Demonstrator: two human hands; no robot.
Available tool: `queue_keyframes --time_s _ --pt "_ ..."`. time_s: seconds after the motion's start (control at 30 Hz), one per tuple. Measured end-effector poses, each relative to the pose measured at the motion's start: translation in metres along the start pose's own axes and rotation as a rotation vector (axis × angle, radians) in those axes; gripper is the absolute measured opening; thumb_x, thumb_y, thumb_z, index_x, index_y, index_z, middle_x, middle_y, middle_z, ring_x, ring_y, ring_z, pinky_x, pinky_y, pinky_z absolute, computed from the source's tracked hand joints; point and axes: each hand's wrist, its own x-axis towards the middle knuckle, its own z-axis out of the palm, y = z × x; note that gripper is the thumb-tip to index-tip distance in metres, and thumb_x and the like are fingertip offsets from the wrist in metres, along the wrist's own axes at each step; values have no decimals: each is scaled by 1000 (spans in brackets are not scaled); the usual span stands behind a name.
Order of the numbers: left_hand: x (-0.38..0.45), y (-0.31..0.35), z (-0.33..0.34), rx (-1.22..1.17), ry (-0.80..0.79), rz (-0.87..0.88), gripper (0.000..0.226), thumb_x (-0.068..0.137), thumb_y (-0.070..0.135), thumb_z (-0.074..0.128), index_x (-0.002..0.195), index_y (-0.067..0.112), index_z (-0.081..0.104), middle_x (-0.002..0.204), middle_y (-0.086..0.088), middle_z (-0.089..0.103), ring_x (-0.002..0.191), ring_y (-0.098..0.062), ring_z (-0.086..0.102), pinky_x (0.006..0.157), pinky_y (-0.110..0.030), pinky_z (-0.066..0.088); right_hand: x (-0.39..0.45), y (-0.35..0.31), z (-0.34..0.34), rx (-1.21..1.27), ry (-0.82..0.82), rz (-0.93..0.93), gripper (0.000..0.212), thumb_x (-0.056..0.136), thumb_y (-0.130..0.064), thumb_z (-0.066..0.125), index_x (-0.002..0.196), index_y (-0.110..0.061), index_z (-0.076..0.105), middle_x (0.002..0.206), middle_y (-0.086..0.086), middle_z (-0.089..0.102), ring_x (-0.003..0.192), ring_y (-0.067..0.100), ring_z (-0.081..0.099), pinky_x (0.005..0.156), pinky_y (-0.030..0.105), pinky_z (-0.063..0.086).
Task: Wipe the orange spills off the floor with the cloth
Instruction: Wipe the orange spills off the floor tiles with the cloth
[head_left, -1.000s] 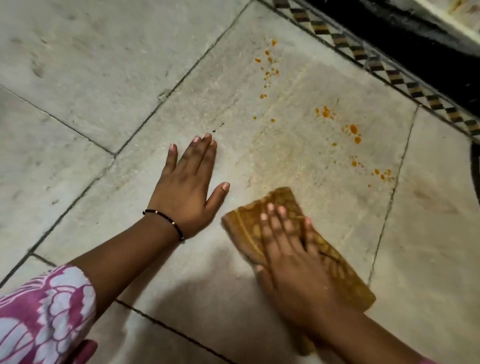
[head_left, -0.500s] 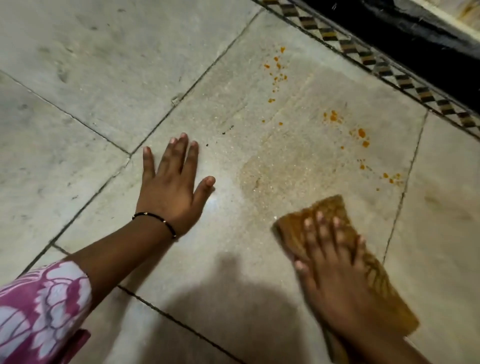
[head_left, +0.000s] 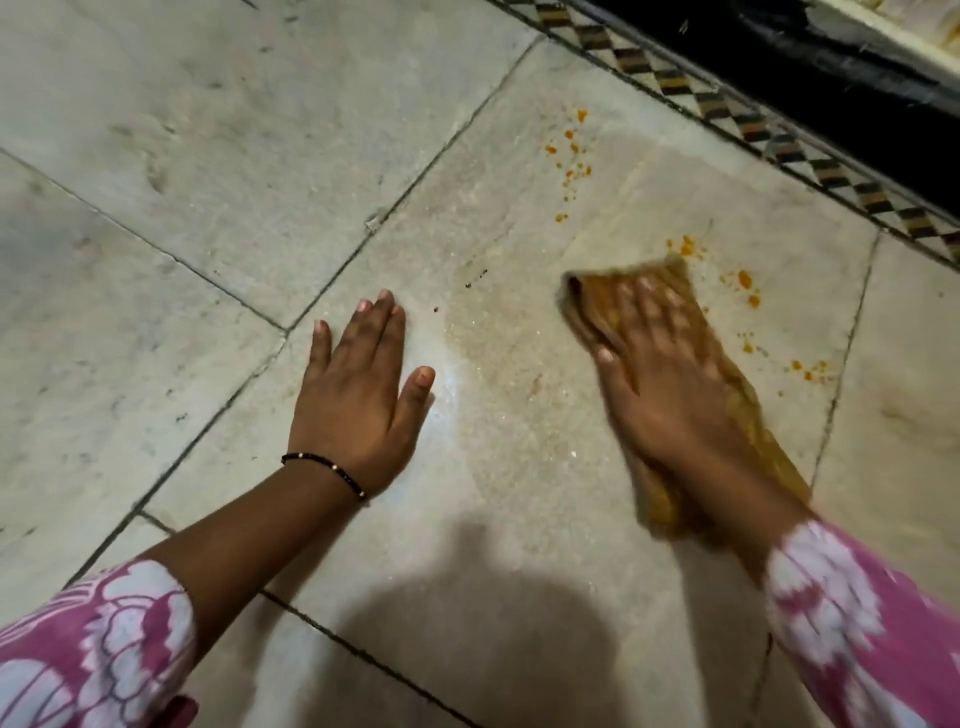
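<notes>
Wiping in hand: right hand (head_left: 670, 384), fingers spread flat, presses the ochre cloth (head_left: 748, 400) onto the floor tile (head_left: 519, 467). Left hand (head_left: 358, 400) braces open-palmed. Next, likely push far-right over the remaining orange spills (head_left: 745, 283).

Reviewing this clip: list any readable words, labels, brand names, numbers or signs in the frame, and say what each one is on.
None: no readable text in this frame.
The cloth under the right hand shows only a blurred woven pattern.
The pink sleeves carry a white floral print, no lettering.
The floor border strip has a diamond pattern only.
The bracelet on the left hand bears no marking.
</notes>
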Motion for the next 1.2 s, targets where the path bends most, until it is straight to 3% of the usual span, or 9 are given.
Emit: queue_keyframes --time_s 0.1,0.17,0.23,0.33,0.43,0.6,0.8,1.0,1.2 --pt "1 3 3 38 -8 -9 78 91 60 1 150 10 13 159 -5 7 146 -17 3 117 -45 -3 -86 4 12 -5 -29 96 64 93 -54 2 150 -28 -12 159 2 -10 146 20 -8 115 56 6" --pt "0 4 4 67 -11 -15 77 91 60 6 150 10 11 159 -5 5 146 -18 2 117 -44 -4 -126 -27 25 -22 -33 61 67 93 -50 15 152 -20 1 159 8 2 146 26 2 112 58 8" --pt "-1 4 5 80 -2 -19 76 92 59 9 150 10 9 159 -6 4 146 -18 1 117 -43 -6 -120 -61 30 -20 -33 25 72 90 -50 25 151 -14 11 158 12 9 144 32 9 111 60 4" --pt "1 5 4 80 -8 -14 75 92 58 10 150 10 9 159 -6 5 146 -19 1 117 -42 -6 -56 -96 22 -56 -27 -26 73 93 -53 20 151 -12 0 159 12 -6 146 29 -6 110 61 -13" --pt "1 4 4 85 -4 -20 74 92 57 10 150 11 10 159 -5 6 146 -18 2 118 -43 -4 -3 -107 15 -37 3 1 72 95 -50 17 150 -10 -8 158 8 -17 145 22 -16 112 56 -14" --pt "-1 2 5 65 0 -1 73 92 54 10 150 10 12 159 -6 8 146 -17 4 118 -42 -4 -78 -59 19 26 2 -170 65 96 -49 18 150 -24 -8 158 -5 -11 145 12 -9 116 42 -9" --pt "2 32 -1 -57 32 82 68 93 45 28 148 7 18 158 -10 10 146 -22 6 116 -46 -2 -184 92 20 70 -67 352 74 86 -62 6 150 -27 -5 159 -1 1 145 15 -3 118 46 3" --pt "54 88 12 89 -117 397 80 86 57 18 150 9 11 159 -7 4 146 -21 1 115 -44 -5 -42 139 2 224 104 790 66 97 -50 17 152 -17 -1 160 6 -3 146 25 -4 117 48 -3" --pt "72 76 33 166 -112 383 80 88 64 15 151 15 6 159 -3 4 146 -16 1 117 -41 -6 -10 54 12 99 69 286 61 98 -47 17 151 -21 3 160 -2 -2 147 19 -2 113 53 -5"
